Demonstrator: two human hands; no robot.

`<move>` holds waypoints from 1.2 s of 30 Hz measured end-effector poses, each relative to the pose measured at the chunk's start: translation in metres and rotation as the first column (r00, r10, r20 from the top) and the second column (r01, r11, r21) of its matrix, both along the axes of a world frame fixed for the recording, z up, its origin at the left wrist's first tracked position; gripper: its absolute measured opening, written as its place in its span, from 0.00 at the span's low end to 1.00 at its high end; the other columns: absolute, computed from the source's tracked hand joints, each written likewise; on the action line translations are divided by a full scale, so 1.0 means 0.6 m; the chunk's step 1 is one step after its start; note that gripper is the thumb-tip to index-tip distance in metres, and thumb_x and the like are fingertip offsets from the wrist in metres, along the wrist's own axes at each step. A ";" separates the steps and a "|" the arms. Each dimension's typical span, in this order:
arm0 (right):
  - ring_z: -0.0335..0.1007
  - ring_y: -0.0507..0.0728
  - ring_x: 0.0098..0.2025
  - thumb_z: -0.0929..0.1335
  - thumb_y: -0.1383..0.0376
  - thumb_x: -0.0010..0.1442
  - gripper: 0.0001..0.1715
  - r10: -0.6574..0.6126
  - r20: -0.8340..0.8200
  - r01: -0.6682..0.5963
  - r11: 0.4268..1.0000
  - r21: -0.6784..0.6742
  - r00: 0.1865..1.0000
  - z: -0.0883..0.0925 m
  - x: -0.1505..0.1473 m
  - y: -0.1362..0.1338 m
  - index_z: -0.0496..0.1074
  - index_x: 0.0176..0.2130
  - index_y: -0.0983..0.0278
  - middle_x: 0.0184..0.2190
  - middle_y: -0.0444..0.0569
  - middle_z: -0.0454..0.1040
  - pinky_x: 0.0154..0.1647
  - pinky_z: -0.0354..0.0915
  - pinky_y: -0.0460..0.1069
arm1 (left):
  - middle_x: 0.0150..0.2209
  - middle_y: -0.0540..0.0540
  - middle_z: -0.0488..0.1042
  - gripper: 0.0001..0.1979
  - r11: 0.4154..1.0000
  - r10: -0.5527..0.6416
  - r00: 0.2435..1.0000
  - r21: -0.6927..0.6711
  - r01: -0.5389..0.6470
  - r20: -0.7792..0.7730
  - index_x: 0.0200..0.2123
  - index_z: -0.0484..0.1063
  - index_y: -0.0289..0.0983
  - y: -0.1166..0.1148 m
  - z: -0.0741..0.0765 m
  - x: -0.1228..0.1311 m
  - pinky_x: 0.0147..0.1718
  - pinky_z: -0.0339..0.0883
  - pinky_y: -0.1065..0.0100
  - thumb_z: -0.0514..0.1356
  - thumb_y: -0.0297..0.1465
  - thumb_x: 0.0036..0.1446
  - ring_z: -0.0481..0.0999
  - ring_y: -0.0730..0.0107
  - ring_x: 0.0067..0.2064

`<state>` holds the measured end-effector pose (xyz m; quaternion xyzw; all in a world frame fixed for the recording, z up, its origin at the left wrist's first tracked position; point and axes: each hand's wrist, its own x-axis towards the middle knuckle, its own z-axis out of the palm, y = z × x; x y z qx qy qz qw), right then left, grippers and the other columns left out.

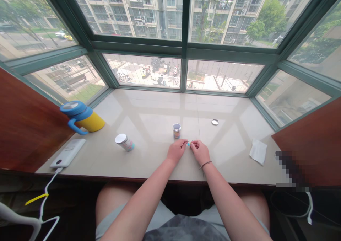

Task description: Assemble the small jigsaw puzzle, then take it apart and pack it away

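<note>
Landmark: a beige tiled windowsill [149,106], broad and glossy, and look at that soft daylight throwing pale pane shapes across it!
Behind the sill: a bay window with dark green frames [183,47], angling round in big panes.
Left of the sill: a reddish-brown wooden panel [29,116].
Right of the sill: a matching wooden panel [311,141].
Beyond the sill: apartment blocks [133,10], leafy trees [271,17], scooters [162,68] parked on paving far below.

You're sitting at a polished beige stone window sill [160,106]. On it, from your left, stand a yellow mug with a blue lid and handle [82,117] and a white power bank [68,153]. Then come a printed can on its side [124,142], a small upright jar [176,130], a round metal lid [215,122] and a crumpled white tissue [258,151].
</note>
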<state>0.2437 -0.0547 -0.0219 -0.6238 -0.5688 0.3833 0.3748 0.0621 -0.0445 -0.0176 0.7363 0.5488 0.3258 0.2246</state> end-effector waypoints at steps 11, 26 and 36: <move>0.78 0.54 0.34 0.70 0.50 0.61 0.19 -0.010 -0.329 -0.050 0.983 -0.174 0.944 -0.001 0.014 0.021 0.76 0.42 0.62 0.38 0.50 0.82 0.36 0.75 0.49 | 0.42 0.45 0.78 0.17 0.994 -0.085 0.938 0.034 0.102 -0.336 0.57 0.74 0.50 -0.010 -0.011 0.006 0.39 0.66 0.71 0.50 0.37 0.73 0.76 0.67 0.41; 0.75 0.52 0.30 0.75 0.51 0.54 0.28 -0.122 -0.402 0.064 0.986 -0.154 0.908 -0.002 0.016 0.023 0.74 0.49 0.63 0.35 0.48 0.81 0.33 0.73 0.47 | 0.47 0.45 0.77 0.19 0.998 0.021 0.979 0.054 -0.010 -0.205 0.60 0.71 0.43 0.001 -0.012 0.006 0.45 0.69 0.68 0.55 0.40 0.71 0.77 0.67 0.45; 0.79 0.57 0.41 0.72 0.49 0.57 0.25 -0.124 -0.381 0.086 0.990 -0.115 0.916 0.049 -0.016 0.061 0.77 0.47 0.63 0.44 0.54 0.81 0.36 0.76 0.49 | 0.46 0.46 0.77 0.08 0.995 -0.009 0.982 -0.102 -0.011 -0.188 0.45 0.77 0.42 0.005 0.018 0.011 0.41 0.67 0.66 0.60 0.37 0.67 0.77 0.65 0.45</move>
